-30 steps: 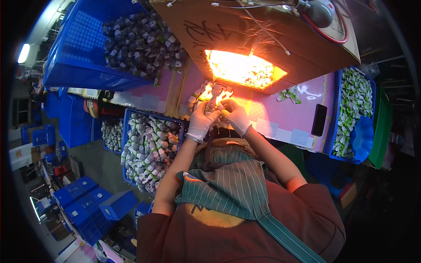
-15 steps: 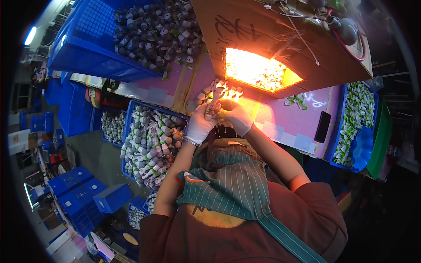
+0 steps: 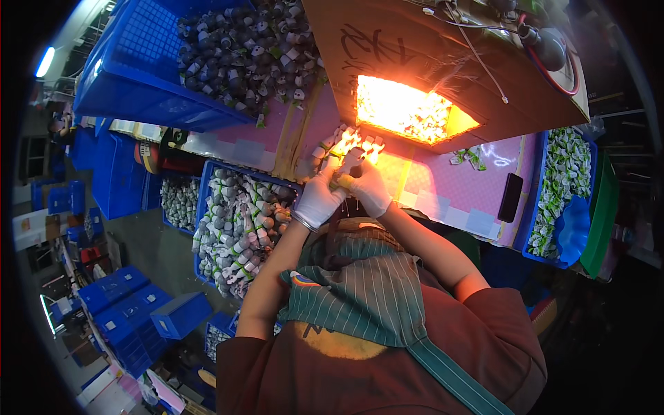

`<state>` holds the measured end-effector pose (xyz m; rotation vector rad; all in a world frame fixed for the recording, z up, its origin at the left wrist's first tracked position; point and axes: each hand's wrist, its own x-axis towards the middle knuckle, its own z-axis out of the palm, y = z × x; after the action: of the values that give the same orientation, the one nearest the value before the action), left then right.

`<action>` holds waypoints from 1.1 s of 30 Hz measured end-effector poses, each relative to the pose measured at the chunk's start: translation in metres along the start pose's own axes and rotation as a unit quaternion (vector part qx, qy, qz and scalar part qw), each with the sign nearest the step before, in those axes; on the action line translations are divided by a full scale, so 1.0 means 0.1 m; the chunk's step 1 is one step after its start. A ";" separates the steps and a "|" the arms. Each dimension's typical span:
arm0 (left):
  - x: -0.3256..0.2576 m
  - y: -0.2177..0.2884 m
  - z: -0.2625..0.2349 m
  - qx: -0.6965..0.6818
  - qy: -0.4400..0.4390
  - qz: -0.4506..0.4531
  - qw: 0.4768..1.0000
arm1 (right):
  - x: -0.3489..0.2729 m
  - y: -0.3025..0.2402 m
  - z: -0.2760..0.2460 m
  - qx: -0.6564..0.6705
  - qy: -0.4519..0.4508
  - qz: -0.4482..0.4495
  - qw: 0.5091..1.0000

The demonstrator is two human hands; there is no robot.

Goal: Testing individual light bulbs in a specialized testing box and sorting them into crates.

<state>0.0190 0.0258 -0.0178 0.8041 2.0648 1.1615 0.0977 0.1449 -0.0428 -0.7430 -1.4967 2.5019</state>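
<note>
Together, gloved left hand (image 3: 318,200), right hand (image 3: 370,190), small grey-white packet (image 3: 344,171), pink table (image 3: 449,187)

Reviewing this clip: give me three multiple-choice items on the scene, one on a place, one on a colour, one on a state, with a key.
1. Where does the black phone-like slab lie?
A. on the pink table top, right of the hands
B. in the blue crate on the floor
C. on top of the cardboard box

2. What colour are the gloves on the left hand and right hand?
A. black
B. white
C. yellow

3. What is the state of the cardboard box opening?
A. dark and taped shut
B. covered by a cloth
C. lit bright orange from inside

Key: 1 A, it rests flat on the pink table near the right-side crate; 2 B, both gloves show white; 3 C, the opening glows orange.
</note>
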 end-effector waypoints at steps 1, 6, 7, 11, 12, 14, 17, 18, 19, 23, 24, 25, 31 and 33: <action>0.02 0.01 0.00 0.004 -0.004 -0.002 1.000 | 0.03 0.00 0.02 -0.043 0.017 -0.011 0.999; 0.01 0.14 -0.13 0.335 0.055 0.095 0.936 | 0.13 -0.22 -0.27 0.201 -0.079 0.270 0.938; 0.00 0.17 -0.17 0.335 0.053 0.094 0.936 | 0.09 -0.32 -0.42 0.210 -0.191 0.301 0.910; 0.00 0.21 -0.26 0.388 0.015 0.231 0.892 | 0.17 -0.45 -0.48 0.193 -0.276 0.453 0.826; 0.01 0.20 -0.27 0.394 0.014 0.247 0.885 | 0.15 -0.46 -0.47 0.049 -0.263 0.345 0.899; 0.04 0.16 -0.29 0.311 0.000 0.231 0.922 | 0.13 -0.46 -0.43 -0.278 -0.229 0.159 0.919; 0.09 0.12 -0.35 0.005 -0.126 -0.011 0.992 | 0.11 -0.47 -0.36 -0.493 -0.182 -0.290 0.800; 0.10 0.11 -0.36 -0.213 -0.230 -0.231 0.921 | 0.13 -0.48 -0.34 -0.600 -0.210 -0.302 0.710; 0.09 0.11 -0.38 -0.215 -0.230 -0.232 0.920 | 0.13 -0.51 -0.34 -0.583 -0.210 -0.314 0.720; 0.10 0.11 -0.35 -0.415 -0.278 -0.273 0.822 | 0.10 -0.52 -0.27 -0.369 -0.179 -0.225 0.884; 0.12 0.10 -0.32 -0.384 -0.255 -0.264 0.847 | 0.08 -0.50 -0.27 -0.279 -0.174 -0.117 0.937; 0.14 0.08 -0.30 -0.353 -0.230 -0.253 0.871 | 0.08 -0.47 -0.27 -0.179 -0.145 -0.013 0.973; 0.50 -0.13 -0.03 -0.005 -0.118 -0.073 0.990 | 0.34 -0.22 -0.52 -0.102 -0.046 0.113 0.987; 0.66 -0.23 0.05 -0.034 -0.108 -0.073 0.991 | 0.51 -0.14 -0.57 -0.060 -0.001 0.045 0.997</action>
<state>-0.0225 0.0683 -0.0545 0.7022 1.8626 1.0114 0.0786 0.2157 -0.0702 -0.8448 -1.6619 2.4956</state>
